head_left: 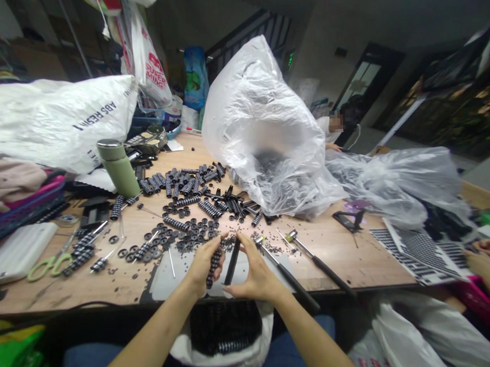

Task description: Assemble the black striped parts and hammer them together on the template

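Note:
My left hand (pixel 200 262) is closed around a black ribbed roller (pixel 213 271) with pale bands, held upright above the table's front edge. In my right hand (pixel 257 269) a plain black bar (pixel 232 261) is gripped between fingers and thumb, tilted beside the roller but apart from it. Both hands are over a grey mat (pixel 166 279). Small black rings (pixel 194 231) lie scattered just beyond my fingers. Below, an open white sack (pixel 265 342) on my lap holds several ribbed rollers (pixel 233 345).
Two black-handled hammers (pixel 292 281) lie right of my hand. Ribbed rollers (pixel 174 186) are heaped behind a green flask (pixel 116 166). A large plastic bag (pixel 261 96) stands at the back. Scissors (pixel 49 266) lie left. Another person's hands (pixel 489 256) work at far right.

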Demonstrator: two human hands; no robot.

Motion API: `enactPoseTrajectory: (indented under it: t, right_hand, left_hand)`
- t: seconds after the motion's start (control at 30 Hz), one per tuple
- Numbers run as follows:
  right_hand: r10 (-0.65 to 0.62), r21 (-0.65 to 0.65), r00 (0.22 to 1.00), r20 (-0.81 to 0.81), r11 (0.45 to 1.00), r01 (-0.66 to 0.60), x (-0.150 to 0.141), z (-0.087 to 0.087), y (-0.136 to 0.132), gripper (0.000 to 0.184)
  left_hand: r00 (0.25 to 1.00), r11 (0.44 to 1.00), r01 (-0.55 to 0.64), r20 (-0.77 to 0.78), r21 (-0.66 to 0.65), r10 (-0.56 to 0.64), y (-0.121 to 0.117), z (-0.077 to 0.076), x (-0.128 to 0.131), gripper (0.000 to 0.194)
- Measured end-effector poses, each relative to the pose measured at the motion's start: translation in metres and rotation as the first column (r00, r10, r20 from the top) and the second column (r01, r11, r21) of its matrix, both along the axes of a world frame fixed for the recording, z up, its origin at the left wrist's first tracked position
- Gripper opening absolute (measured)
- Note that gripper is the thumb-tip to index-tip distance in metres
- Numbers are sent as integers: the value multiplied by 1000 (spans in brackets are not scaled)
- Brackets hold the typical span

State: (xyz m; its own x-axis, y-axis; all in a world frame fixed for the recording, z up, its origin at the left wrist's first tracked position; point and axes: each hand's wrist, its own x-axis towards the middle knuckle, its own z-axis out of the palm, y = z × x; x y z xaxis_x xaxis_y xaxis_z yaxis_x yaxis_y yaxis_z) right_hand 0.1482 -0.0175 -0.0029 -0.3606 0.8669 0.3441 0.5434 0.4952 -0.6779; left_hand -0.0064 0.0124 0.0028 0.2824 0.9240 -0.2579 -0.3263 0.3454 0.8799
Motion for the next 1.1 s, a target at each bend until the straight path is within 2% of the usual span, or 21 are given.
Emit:
enactPoseTrajectory:
  t: [0.13, 0.2, 0.37, 0.53, 0.63, 0.87, 1.1]
  right_hand:
    - [135, 6, 990, -32, 991, -135, -5, 8, -8, 107]
    - [163, 20, 986, -34, 987, -162, -7, 8, -8, 107]
    - [123, 32, 990, -73, 992, -121, -10, 2, -7, 110]
    - [92, -52, 981, -172, 993, -103, -10, -1, -11, 105]
    - [79, -85, 972, -223, 991, -100, -10, -2, -12, 100]
    - [94, -167, 956, -277, 975, -144, -8, -12, -13, 106]
    - [62, -189, 957, -285, 975, -119, -8, -20, -15, 105]
  left_hand:
    - [993, 990, -104, 54, -96, 110, -7, 1, 9, 35]
    - [990, 988, -112, 77, -107, 120, -10, 3, 13, 29]
    - [995, 993, -80, 48, -89, 84, -15, 7, 17, 27]
    - [997, 993, -68, -46, -94, 64, -18, 7, 18, 27]
    - [998, 992, -40, -47, -123, 34, -17, 4, 19, 25]
    - [1000, 974, -14, -8, -225, 12, -13, -4, 21, 20]
    - [1000, 943, -3, -19, -331, -3, -13, -2, 24, 20]
